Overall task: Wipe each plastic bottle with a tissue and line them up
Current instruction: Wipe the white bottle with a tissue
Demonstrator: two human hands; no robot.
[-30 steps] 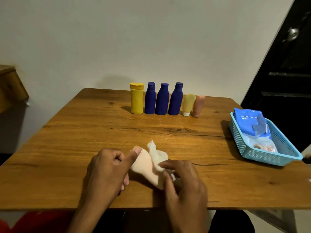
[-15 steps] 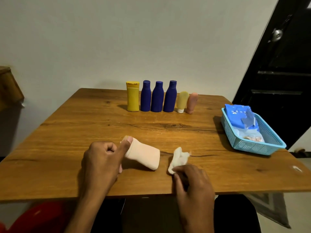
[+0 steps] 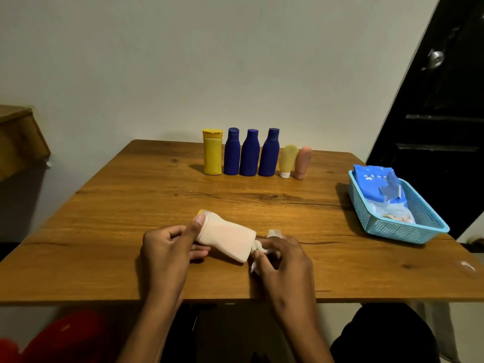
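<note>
A pale wall [image 3: 183, 61] backs a wooden bench [image 3: 131, 205], with a dark door [image 3: 440, 127] to the right of it. The landmark here is the row of bottles standing upright at the far side of the bench: a yellow bottle [image 3: 212, 152] at its left end, then three dark blue bottles [image 3: 249, 153] side by side, then a small pale yellow tube [image 3: 288, 160] on its white cap and a small pink tube [image 3: 302, 162] at the right end, the two tubes leaning close together.

Nearer the person than that row, towards the front edge of the bench, the peach bottle [image 3: 227, 236] lies tilted on its side, its neck end pointing left and away, its flat base pointing right. The left hand [image 3: 167, 247] grips it at the neck end, thumb laid across the top and fingers curled underneath. The right hand [image 3: 281, 258] pinches a crumpled white tissue [image 3: 258, 248] in its fingertips, and the tissue touches the base of the peach bottle.

Right of the row and nearer the front, at the bench's right edge, sits a light blue basket [image 3: 392, 229]. A blue packet [image 3: 374, 184] lies in it, with a clear wrapper [image 3: 392, 213] at its near end; what the wrapper holds I cannot tell. Something red [image 3: 65, 336] shows below the front edge, left of the arms.
</note>
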